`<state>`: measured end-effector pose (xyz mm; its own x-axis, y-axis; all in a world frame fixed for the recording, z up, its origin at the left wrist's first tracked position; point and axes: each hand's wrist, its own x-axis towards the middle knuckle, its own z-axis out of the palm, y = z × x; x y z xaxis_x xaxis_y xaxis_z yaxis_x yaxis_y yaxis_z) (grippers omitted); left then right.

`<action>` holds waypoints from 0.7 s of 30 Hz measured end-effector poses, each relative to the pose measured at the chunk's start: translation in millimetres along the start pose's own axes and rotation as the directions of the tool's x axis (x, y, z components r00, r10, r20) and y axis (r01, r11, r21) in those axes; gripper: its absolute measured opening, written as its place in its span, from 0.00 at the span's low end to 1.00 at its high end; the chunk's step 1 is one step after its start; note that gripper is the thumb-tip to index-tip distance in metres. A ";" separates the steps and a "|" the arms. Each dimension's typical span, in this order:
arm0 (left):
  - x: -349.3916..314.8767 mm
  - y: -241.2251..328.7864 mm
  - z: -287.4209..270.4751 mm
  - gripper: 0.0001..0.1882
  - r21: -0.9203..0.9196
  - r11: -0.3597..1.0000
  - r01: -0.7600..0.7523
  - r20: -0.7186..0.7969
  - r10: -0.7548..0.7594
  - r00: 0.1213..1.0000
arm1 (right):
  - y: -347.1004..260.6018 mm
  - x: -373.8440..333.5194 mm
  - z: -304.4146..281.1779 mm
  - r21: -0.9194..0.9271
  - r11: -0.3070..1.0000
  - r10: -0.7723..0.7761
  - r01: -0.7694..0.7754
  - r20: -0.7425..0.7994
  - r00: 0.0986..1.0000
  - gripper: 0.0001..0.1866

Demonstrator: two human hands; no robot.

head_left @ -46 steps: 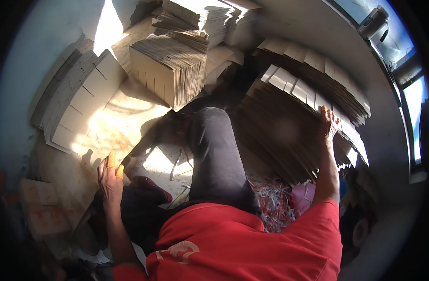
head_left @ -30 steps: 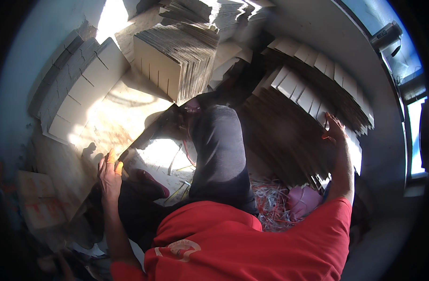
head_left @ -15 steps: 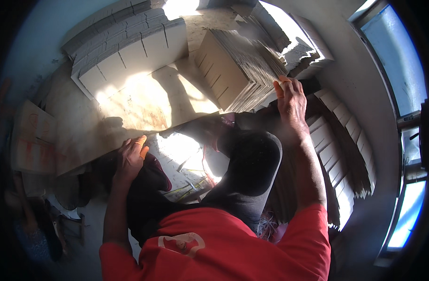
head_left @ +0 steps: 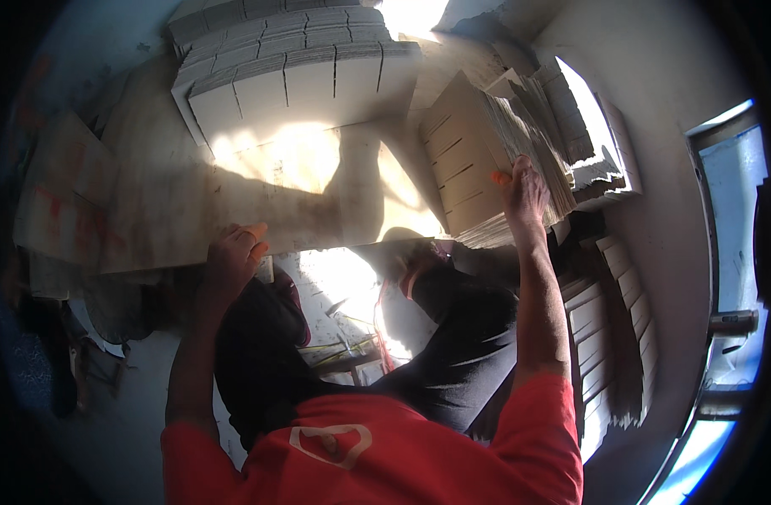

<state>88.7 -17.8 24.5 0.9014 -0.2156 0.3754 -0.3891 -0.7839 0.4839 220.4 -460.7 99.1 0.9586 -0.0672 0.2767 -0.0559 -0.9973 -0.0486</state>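
Observation:
My left hand is by the front edge of the wooden table, thumb and forefinger apart, with orange covers on the fingertips. Nothing shows between those fingers. On the right, a stack of slotted cardboard sheets stands on edge, its broad face turned toward the table's middle. My right hand is at the near top edge of this stack. Its orange-covered thumb lies toward the front sheet while the other fingers curl over the edges behind, partly hidden.
Another row of slotted cardboard stands at the back left. More cardboard bundles lean behind the right stack, and others sit low beside my right arm. A carton is at far left. Windows line the right wall.
The view has turned, so the table sits more level. My right hand has shifted from the sheets' far side toward the front sheet. My left hand stays by the table edge.

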 end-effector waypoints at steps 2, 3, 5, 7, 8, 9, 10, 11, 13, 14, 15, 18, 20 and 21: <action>28.6 -5.3 1.9 0.15 0.018 0.997 -0.073 -0.054 0.073 0.996 | -14.5 -6.0 -16.3 0.070 0.996 0.053 -0.046 -0.090 0.995 0.15; 43.7 -9.5 5.0 0.16 0.040 0.998 -0.048 -0.104 0.052 0.993 | -23.6 -7.4 -23.6 0.112 0.992 0.078 -0.063 -0.131 0.988 0.14; 86.7 -9.7 11.1 0.17 0.007 0.998 -0.066 -0.204 0.066 0.977 | -34.4 -9.4 -38.8 0.257 0.966 0.084 0.018 -0.380 0.921 0.13; 132.2 -14.5 14.7 0.19 0.065 0.992 -0.107 -0.244 0.120 0.962 | -51.8 -3.9 -44.1 0.420 0.889 0.079 0.183 -0.534 0.842 0.11; 156.7 -15.1 19.8 0.20 0.048 0.998 -0.047 -0.244 0.057 0.968 | -65.4 0.7 -48.9 0.453 0.864 0.077 0.222 -0.553 0.830 0.11; 181.3 -18.6 26.0 0.22 0.087 0.992 -0.095 -0.267 0.115 0.957 | -76.9 5.1 -49.8 0.482 0.837 0.077 0.259 -0.573 0.816 0.11; 204.6 -19.6 32.7 0.24 0.116 0.981 -0.153 -0.269 0.179 0.946 | -82.6 9.0 -44.8 0.523 0.813 0.095 0.257 -0.554 0.827 0.11; 225.4 -22.1 41.7 0.27 0.161 0.965 -0.209 -0.294 0.249 0.923 | -87.4 13.3 -37.4 0.566 0.784 0.112 0.255 -0.533 0.839 0.11; 264.0 -21.4 66.1 0.30 0.231 0.956 -0.180 -0.255 0.238 0.937 | -92.6 19.1 -29.6 0.636 0.736 0.151 0.231 -0.488 0.860 0.11; 277.3 -20.0 73.6 0.31 0.270 0.951 -0.152 -0.218 0.215 0.952 | -97.0 20.6 -26.3 0.674 0.707 0.171 0.215 -0.459 0.872 0.10; 288.2 -21.1 78.1 0.32 0.310 0.942 -0.128 -0.180 0.190 0.965 | -97.1 23.6 -20.1 0.678 0.701 0.167 0.221 -0.457 0.874 0.11; 309.5 -35.7 89.2 0.27 0.433 0.899 -0.073 -0.110 0.133 0.985 | -99.6 32.2 -8.9 0.720 0.653 0.193 0.234 -0.458 0.868 0.11; 316.8 -40.2 95.2 0.23 0.464 0.880 -0.099 -0.105 0.166 0.981 | -99.4 35.3 -8.2 0.720 0.649 0.201 0.246 -0.475 0.857 0.11; 318.9 -42.5 96.9 0.21 0.468 0.874 -0.128 -0.104 0.199 0.975 | -100.1 37.1 -9.8 0.703 0.662 0.189 0.260 -0.493 0.849 0.11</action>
<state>411.0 -109.7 47.1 0.7814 -0.3054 0.5442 -0.3671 -0.9302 0.0050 258.9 -363.7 123.7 0.6661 -0.2610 0.6987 0.4090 -0.6555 -0.6348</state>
